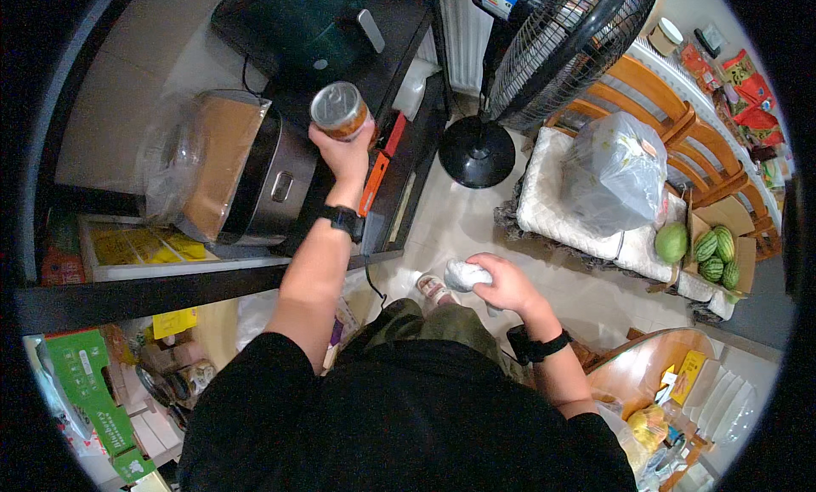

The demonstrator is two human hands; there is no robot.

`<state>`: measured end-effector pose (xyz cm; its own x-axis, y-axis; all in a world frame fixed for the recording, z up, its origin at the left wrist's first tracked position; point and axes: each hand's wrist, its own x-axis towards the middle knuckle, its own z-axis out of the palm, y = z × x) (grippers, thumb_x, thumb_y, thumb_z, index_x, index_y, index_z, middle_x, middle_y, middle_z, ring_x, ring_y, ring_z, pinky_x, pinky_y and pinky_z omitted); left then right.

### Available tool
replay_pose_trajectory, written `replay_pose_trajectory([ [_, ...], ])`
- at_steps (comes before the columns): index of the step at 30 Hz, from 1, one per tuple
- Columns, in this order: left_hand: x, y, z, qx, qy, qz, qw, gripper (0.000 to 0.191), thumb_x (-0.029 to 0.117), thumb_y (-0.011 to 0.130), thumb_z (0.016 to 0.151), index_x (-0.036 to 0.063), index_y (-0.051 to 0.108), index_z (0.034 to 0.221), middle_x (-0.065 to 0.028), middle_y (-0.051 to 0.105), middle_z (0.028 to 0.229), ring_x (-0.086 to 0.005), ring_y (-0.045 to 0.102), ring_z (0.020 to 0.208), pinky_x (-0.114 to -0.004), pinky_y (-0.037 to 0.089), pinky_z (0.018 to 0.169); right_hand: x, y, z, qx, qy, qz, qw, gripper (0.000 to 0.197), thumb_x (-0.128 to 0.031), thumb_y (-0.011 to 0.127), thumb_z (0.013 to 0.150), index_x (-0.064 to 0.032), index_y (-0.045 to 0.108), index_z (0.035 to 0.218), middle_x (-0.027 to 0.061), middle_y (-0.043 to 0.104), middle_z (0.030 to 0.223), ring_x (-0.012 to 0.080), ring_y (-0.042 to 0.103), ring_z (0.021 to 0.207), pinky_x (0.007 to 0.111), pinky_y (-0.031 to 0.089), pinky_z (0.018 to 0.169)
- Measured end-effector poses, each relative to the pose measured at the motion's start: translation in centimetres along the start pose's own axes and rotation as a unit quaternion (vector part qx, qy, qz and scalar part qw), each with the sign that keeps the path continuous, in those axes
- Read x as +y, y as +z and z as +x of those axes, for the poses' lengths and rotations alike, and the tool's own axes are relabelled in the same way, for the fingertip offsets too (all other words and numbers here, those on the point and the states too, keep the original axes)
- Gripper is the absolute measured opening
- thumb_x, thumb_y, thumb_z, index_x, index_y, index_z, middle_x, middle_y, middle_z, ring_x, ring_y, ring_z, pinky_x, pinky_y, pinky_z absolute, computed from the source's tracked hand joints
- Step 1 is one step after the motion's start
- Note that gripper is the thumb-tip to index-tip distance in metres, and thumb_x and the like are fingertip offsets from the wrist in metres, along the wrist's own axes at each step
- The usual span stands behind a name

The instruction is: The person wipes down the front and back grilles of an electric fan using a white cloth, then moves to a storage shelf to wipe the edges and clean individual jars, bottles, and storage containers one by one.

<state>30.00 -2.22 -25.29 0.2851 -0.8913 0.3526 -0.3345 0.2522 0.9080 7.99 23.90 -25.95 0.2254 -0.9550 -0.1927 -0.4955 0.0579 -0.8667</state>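
My left hand grips a clear jar with a see-through lid and orange-brown contents, at the dark shelf. Whether the jar touches the shelf cannot be told. Beside that hand, a red box and an orange box lie along the shelf's edge. Lower down, in front of my legs, my right hand holds a crumpled white cloth; its fingers partly hide the cloth. Black bands circle both wrists.
A black standing fan stands on the tiled floor ahead. To the right, a cushioned wooden bench bears a filled plastic bag, a green melon and a carton of several small watermelons. A silver-and-black appliance sits left; a round wooden table is lower right.
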Motion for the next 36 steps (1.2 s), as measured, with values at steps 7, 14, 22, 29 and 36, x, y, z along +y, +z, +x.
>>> replay_pose_trajectory([
  [7,-2.5,2.4,1.8,0.027,0.007,0.053,0.998,0.088,0.018,0.083,0.064,-0.0048,0.024,0.125,-0.0217,0.041,0.122,-0.0324,0.046,0.115,-0.040,0.036,0.098,0.6,-0.9,-0.4,-0.006,-0.014,-0.008,1.000,0.039,-0.014,0.059,0.070,-0.0011,0.057,0.106,0.0176,0.061,0.098,0.0342,0.060,0.090,0.039,0.048,0.079],
  [14,-6.5,2.6,5.2,0.057,0.050,0.058,0.995,0.087,0.019,0.083,0.064,-0.0080,0.025,0.123,-0.0230,0.042,0.119,-0.0344,0.046,0.113,-0.040,0.037,0.097,-0.2,-1.7,0.3,-0.020,0.015,-0.013,1.000,0.039,-0.020,0.059,0.070,-0.0041,0.058,0.106,0.0160,0.061,0.106,0.0355,0.058,0.096,0.040,0.047,0.083],
  [22,-10.0,3.6,8.5,0.088,-0.012,0.083,0.993,0.039,0.025,0.078,0.069,0.0027,0.063,0.097,-0.0089,0.067,0.094,-0.0191,0.064,0.085,-0.033,0.050,0.076,-1.8,-1.4,1.5,-0.040,-0.020,-0.089,0.995,0.046,-0.021,0.060,0.069,-0.0035,0.057,0.112,0.0182,0.061,0.107,0.0340,0.059,0.098,0.039,0.047,0.086],
  [29,1.4,-1.8,-0.5,-0.120,-0.163,0.110,0.973,0.053,0.027,0.062,0.075,-0.0084,0.054,0.113,-0.0284,0.059,0.109,-0.0364,0.058,0.106,-0.039,0.046,0.089,-4.1,-1.6,4.6,-0.050,-0.079,-0.053,0.994,0.044,-0.009,0.061,0.071,-0.0009,0.055,0.113,0.0194,0.060,0.105,0.0358,0.059,0.097,0.037,0.047,0.085],
  [36,8.5,-15.1,-9.7,-0.405,0.085,0.066,0.908,0.031,0.021,0.062,0.084,-0.0002,0.058,0.106,-0.0179,0.063,0.097,-0.0306,0.063,0.088,-0.037,0.050,0.077,-5.9,0.9,5.4,0.029,-0.175,-0.066,0.982,0.049,-0.011,0.063,0.070,-0.0021,0.053,0.118,0.0174,0.059,0.113,0.0327,0.058,0.103,0.037,0.045,0.090],
])
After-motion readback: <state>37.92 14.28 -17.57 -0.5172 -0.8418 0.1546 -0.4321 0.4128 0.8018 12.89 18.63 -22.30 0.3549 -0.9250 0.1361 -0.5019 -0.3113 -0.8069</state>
